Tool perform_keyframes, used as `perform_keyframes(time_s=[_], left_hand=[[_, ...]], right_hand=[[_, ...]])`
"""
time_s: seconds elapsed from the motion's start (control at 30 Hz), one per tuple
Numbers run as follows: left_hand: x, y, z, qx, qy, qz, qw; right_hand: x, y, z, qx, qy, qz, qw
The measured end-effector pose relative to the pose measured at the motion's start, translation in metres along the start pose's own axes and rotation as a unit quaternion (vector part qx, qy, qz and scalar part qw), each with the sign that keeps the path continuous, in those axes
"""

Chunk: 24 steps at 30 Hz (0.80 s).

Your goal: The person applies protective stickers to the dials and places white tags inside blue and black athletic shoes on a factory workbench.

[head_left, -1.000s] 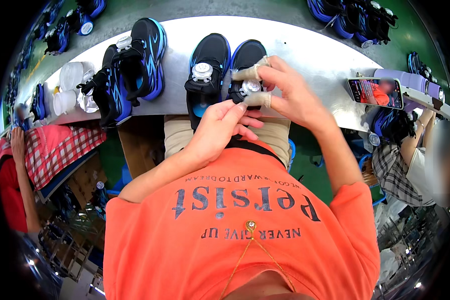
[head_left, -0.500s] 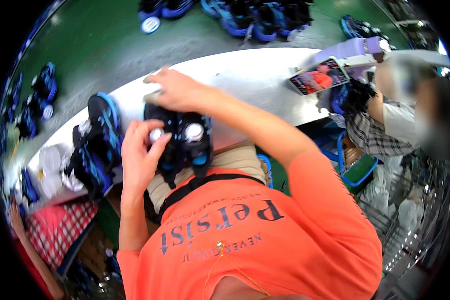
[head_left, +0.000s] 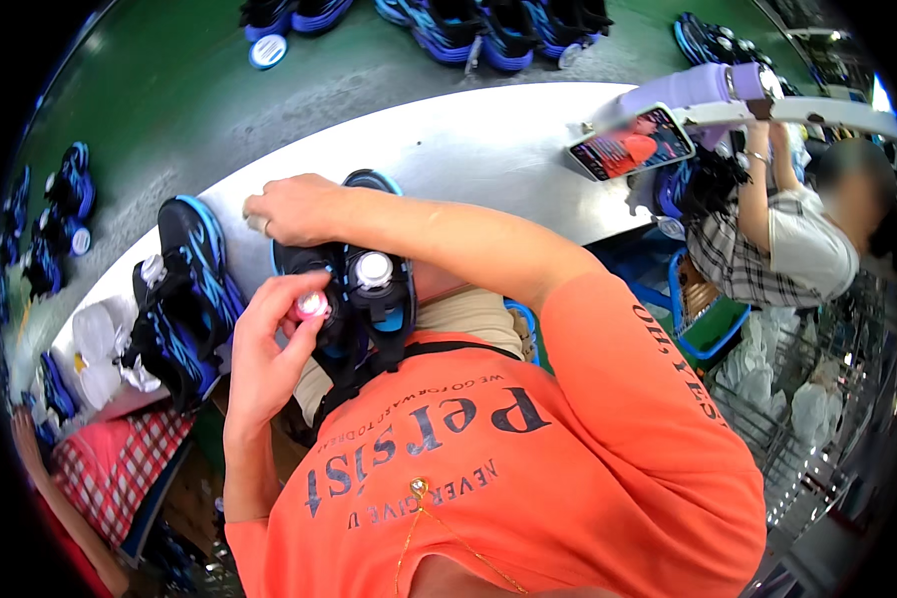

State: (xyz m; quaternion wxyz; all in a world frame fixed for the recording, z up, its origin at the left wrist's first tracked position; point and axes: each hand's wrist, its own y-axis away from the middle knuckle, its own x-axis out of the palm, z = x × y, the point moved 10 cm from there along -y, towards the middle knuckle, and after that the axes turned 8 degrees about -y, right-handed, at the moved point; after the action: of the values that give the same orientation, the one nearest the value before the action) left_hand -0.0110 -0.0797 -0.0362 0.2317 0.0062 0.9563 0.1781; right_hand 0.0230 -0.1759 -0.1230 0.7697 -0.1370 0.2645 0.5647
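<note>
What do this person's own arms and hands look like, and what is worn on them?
Both hands are bare: no gloves, rings or watch show on the left hand or the right hand. The forearms are uncovered. A short orange sleeve with dark lettering covers the right upper arm, part of an orange shirt with dark printed text.

Shoe factory: sneakers (head_left: pixel 184 299), steel workbench (head_left: pixel 488 140)

Long grey metal workbench (head_left: pixel 488 140) across frame centre, black-and-blue shoes (head_left: pixel 184 289) at left, white crumpled paper (head_left: pixel 100 349), phone (head_left: pixel 631 149) upper right
</note>
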Motion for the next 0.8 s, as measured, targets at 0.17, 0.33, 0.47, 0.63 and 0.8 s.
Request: perform_keyframes(time_s=[0.17, 0.33, 0.47, 0.63, 0.8], left_hand=[[-0.012, 0.010, 0.007, 0.001, -0.098, -0.070, 0.993], [-0.021, 0.010, -0.005, 0.000, -0.055, -0.148, 0.987], [-0.007, 0.007, 0.010, 0.009, 0.031, -0.062, 0.998], [-0.017, 0.014, 0.007, -0.012, -0.021, -0.172, 0.985], [-0.003, 0.007, 0.011, 0.045, 0.025, -0.025, 0.998]], right_hand=[[0.013, -0.013, 0.004, -0.011, -0.004, 0.027, 1.000], [-0.007, -0.009, 0.007, -0.031, 0.004, -0.011, 0.999], [-0.003, -0.008, 0.014, -0.053, 0.003, -0.010, 0.999], [-0.006, -0.008, 0.012, -0.059, -0.006, -0.020, 0.998], [-0.010, -0.005, 0.014, -0.074, -0.003, -0.034, 0.997]])
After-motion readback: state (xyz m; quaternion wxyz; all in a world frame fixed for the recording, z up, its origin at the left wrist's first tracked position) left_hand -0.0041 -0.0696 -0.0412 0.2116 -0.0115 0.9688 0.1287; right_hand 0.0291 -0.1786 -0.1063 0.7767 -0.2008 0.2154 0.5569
